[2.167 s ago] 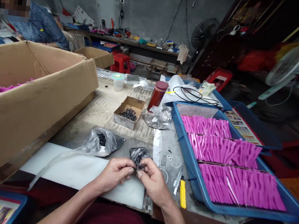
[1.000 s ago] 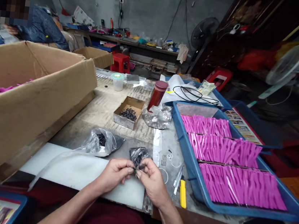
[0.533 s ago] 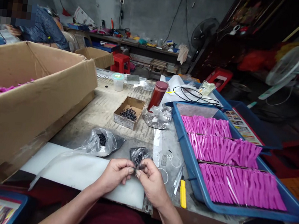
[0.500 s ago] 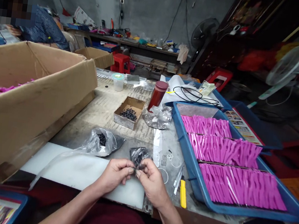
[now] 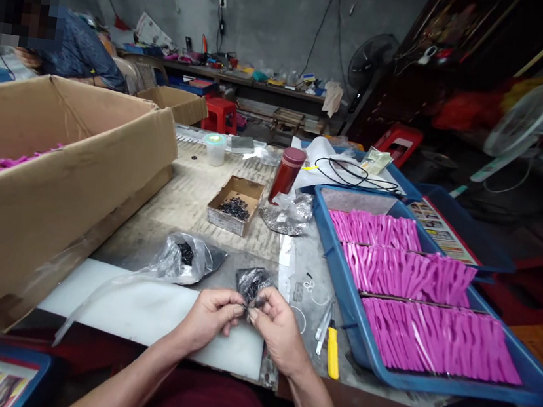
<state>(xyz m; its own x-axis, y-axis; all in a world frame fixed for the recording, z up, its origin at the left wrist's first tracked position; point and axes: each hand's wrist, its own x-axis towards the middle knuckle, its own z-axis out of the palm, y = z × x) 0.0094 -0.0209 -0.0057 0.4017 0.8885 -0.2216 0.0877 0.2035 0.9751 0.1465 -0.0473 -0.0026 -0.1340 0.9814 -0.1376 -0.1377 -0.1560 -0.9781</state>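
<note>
My left hand (image 5: pixel 216 319) and my right hand (image 5: pixel 276 329) meet fingertip to fingertip above the white board (image 5: pixel 154 311). Each is closed in a pinch on something small and dark, too small to name. Just behind the fingers lies a plastic bag of black pieces (image 5: pixel 253 280). Farther left, an open clear bag (image 5: pixel 180 258) also holds black pieces. A small cardboard box (image 5: pixel 234 207) with many tiny dark parts stands beyond the hands.
A blue crate (image 5: pixel 365 367) with rows of pink pieces stands right, beside a yellow-handled tool (image 5: pixel 332 353). A large cardboard box (image 5: pixel 78 206) takes up the left. A red-brown jar (image 5: pixel 287 176) stands farther back. Another person (image 5: pixel 79 51) sits at far left.
Both hands stay in nearly the same place, fingertips still together. The rest of the scene looks the same.
</note>
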